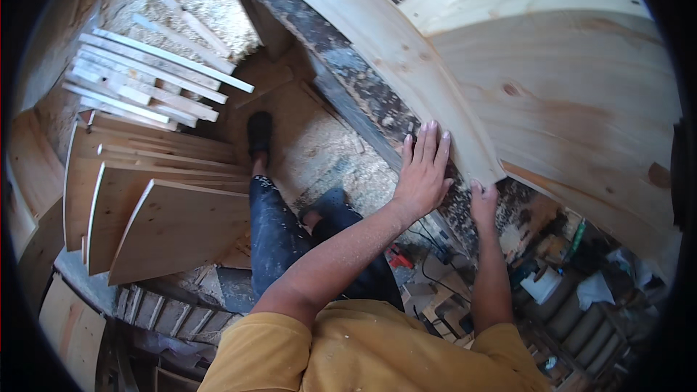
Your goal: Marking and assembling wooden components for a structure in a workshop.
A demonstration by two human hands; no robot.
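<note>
On the workbench, the left hand (423, 167) lies flat on the plank (406, 51); the right hand (484, 202) grips its end.

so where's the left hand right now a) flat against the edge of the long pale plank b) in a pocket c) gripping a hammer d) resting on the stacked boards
a: the left hand lies open, fingers spread, against the near edge of the long pale plank, while the right hand grips that plank's end; the stacked boards lie apart on the far left.
</note>
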